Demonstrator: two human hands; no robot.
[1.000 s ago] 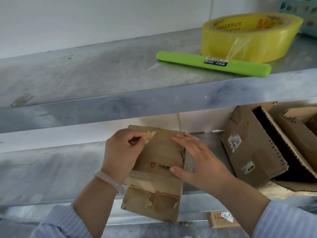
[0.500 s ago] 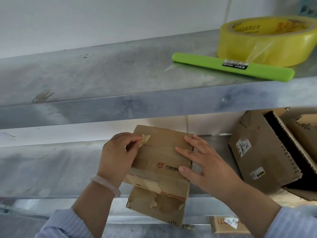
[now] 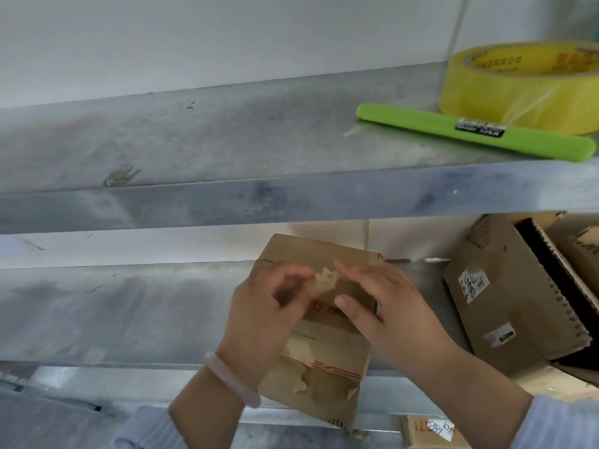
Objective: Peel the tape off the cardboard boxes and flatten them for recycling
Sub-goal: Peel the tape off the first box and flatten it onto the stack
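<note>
A flattened brown cardboard box (image 3: 324, 351) with a red logo lies on the lower metal shelf, its near end hanging over the shelf's front edge. Scraps of tape still cling to its lower part. My left hand (image 3: 265, 312) pinches a crumpled piece of tape (image 3: 325, 280) above the box's top face. My right hand (image 3: 385, 306) is over the box beside it, fingers loosely extended, fingertips at the same tape piece. The hands are motion-blurred.
Open cardboard boxes (image 3: 518, 303) with white labels stand on the lower shelf at right. The upper shelf (image 3: 227, 196) carries a yellow tape roll (image 3: 525, 85) and a green utility knife (image 3: 473, 132). Another small labelled box (image 3: 428, 431) sits below at the bottom edge.
The tape piece has come off the box's top left corner and now sits between both hands over the box's middle. My right hand lifted from pressing the box and moved to the tape.
</note>
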